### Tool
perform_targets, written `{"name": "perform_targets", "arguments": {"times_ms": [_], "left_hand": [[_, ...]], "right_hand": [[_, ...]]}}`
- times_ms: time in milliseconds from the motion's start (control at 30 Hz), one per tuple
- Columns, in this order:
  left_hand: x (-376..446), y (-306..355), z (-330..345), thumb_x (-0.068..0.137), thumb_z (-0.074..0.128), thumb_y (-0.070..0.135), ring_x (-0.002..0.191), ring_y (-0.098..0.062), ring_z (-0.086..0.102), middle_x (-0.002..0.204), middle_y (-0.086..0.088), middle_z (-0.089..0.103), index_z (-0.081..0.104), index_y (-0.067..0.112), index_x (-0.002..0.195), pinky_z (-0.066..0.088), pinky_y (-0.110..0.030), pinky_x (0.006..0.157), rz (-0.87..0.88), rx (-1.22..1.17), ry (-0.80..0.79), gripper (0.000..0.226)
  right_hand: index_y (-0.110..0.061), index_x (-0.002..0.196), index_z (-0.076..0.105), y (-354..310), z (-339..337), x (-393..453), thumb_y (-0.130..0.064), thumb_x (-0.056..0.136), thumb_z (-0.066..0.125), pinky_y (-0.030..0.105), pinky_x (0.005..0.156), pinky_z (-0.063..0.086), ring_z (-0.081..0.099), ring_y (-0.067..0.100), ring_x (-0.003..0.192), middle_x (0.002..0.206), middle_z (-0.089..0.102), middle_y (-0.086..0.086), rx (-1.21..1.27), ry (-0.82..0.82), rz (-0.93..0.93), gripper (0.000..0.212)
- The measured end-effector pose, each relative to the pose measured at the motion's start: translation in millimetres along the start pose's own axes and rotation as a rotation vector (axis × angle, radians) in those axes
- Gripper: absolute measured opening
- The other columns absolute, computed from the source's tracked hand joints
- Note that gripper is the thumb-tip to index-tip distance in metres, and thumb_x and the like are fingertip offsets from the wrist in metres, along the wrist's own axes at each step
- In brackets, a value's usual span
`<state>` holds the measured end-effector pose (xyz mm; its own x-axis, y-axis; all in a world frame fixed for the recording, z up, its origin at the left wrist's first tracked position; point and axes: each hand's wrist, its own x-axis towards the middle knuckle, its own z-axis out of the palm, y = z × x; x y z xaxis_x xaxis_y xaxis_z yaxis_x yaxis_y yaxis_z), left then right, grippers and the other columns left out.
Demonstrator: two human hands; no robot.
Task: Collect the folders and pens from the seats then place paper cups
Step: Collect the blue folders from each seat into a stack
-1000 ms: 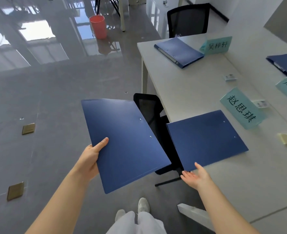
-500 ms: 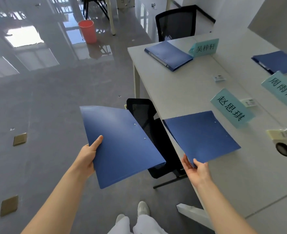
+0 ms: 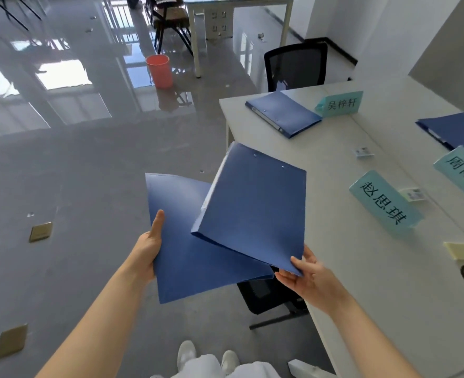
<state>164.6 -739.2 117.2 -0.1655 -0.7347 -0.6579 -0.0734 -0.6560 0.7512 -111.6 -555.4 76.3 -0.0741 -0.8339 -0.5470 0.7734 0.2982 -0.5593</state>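
Folders in both hands: lower folder (image 3: 192, 257) pinched at its left edge by left hand (image 3: 149, 248), upper folder (image 3: 255, 211) gripped at its near corner by right hand (image 3: 308, 276), overlapping above, long axis tilted away. Third folder (image 3: 282, 114) flat on tabletop (image 3: 320, 170), ahead-right, nearer right hand. Name cards: 吴梓轩 (image 3: 341, 103), 赵思琪 (image 3: 384, 204).

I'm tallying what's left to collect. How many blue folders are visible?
4: one in the left hand, one in the right hand, one by the far name card, one at the table's right edge.
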Motion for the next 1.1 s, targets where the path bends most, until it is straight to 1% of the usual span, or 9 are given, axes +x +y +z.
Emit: {"name": "perform_targets", "arguments": {"times_ms": [100, 233, 367, 467, 600, 733, 867, 1000, 1100], "left_hand": [[14, 12, -10, 0.078, 0.048, 0.077, 0.076, -0.027, 0.073, 0.087, -0.004, 0.078, 0.069, 0.015, 0.102, 0.056, -0.038, 0.066, -0.008, 0.005, 0.04, 0.069], [41, 32, -35, 0.062, 0.052, 0.082, 0.087, -0.032, 0.072, 0.097, -0.009, 0.076, 0.066, 0.015, 0.108, 0.057, -0.042, 0.075, -0.008, 0.038, 0.068, 0.082], [68, 53, -62, 0.073, 0.08, 0.039, 0.077, -0.03, 0.074, 0.093, -0.013, 0.076, 0.065, 0.003, 0.111, 0.059, -0.036, 0.061, 0.026, -0.018, -0.03, 0.055], [99, 78, -89, 0.069, 0.074, 0.027, 0.074, -0.031, 0.073, 0.094, -0.015, 0.075, 0.063, 0.0, 0.112, 0.06, -0.039, 0.06, 0.014, -0.038, -0.064, 0.052], [144, 125, -125, 0.076, 0.063, 0.02, 0.065, -0.026, 0.068, 0.085, -0.012, 0.07, 0.063, 0.003, 0.103, 0.057, -0.032, 0.055, 0.008, -0.01, -0.081, 0.032], [188, 173, -153, 0.076, 0.059, 0.017, 0.064, -0.025, 0.068, 0.083, -0.011, 0.068, 0.062, 0.004, 0.098, 0.056, -0.031, 0.055, 0.023, -0.01, -0.121, 0.025], [227, 208, -166, 0.073, 0.054, 0.019, 0.063, -0.026, 0.063, 0.081, -0.012, 0.063, 0.06, 0.006, 0.092, 0.05, -0.032, 0.06, -0.03, 0.014, -0.17, 0.024], [265, 241, -155, 0.059, 0.052, 0.021, 0.058, -0.025, 0.058, 0.07, -0.005, 0.06, 0.057, 0.01, 0.084, 0.043, -0.029, 0.058, -0.14, -0.003, -0.169, 0.028], [300, 265, -137, 0.055, 0.054, 0.022, 0.063, -0.027, 0.056, 0.076, -0.007, 0.059, 0.056, 0.01, 0.089, 0.042, -0.032, 0.062, -0.131, -0.011, -0.177, 0.036]], "right_hand": [[-0.031, 0.135, 0.053, -10, 17, 19, 0.001, 0.094, 0.044, 0.042, 0.086, 0.057, 0.066, 0.025, 0.092, 0.121, 0.064, 0.008, -0.136, -0.108, 0.085, 0.054], [-0.029, 0.141, 0.045, -14, 46, 64, 0.0, 0.096, 0.047, 0.041, 0.082, 0.054, 0.065, 0.025, 0.094, 0.127, 0.058, 0.008, -0.296, -0.206, 0.159, 0.054], [-0.033, 0.141, 0.045, -11, 81, 108, -0.006, 0.093, 0.055, 0.048, 0.09, 0.05, 0.061, 0.03, 0.11, 0.136, 0.055, 0.01, -0.451, -0.269, 0.184, 0.055], [-0.036, 0.136, 0.049, -16, 116, 149, -0.01, 0.092, 0.058, 0.053, 0.095, 0.05, 0.061, 0.031, 0.111, 0.132, 0.057, 0.011, -0.525, -0.263, 0.203, 0.052], [-0.033, 0.132, 0.053, -25, 169, 213, -0.015, 0.085, 0.065, 0.05, 0.089, 0.053, 0.062, 0.031, 0.112, 0.13, 0.06, 0.01, -0.63, -0.228, 0.223, 0.052], [-0.028, 0.127, 0.056, -31, 220, 275, -0.024, 0.075, 0.068, 0.041, 0.075, 0.057, 0.068, 0.023, 0.1, 0.122, 0.066, 0.005, -0.785, -0.076, 0.171, 0.054], [-0.03, 0.134, 0.048, -39, 251, 325, -0.042, 0.082, 0.065, 0.046, 0.092, 0.054, 0.066, 0.023, 0.101, 0.106, 0.065, 0.008, -1.089, 0.063, -0.015, 0.056], [-0.05, 0.135, 0.041, -55, 268, 366, -0.031, 0.097, 0.055, 0.044, 0.092, 0.054, 0.066, 0.014, 0.108, 0.119, 0.067, -0.005, -0.861, 0.01, -0.019, 0.045], [-0.042, 0.143, 0.031, -73, 273, 399, -0.025, 0.097, 0.056, 0.03, 0.085, 0.055, 0.064, 0.01, 0.111, 0.121, 0.062, -0.013, -0.662, 0.083, -0.074, 0.055]]}}
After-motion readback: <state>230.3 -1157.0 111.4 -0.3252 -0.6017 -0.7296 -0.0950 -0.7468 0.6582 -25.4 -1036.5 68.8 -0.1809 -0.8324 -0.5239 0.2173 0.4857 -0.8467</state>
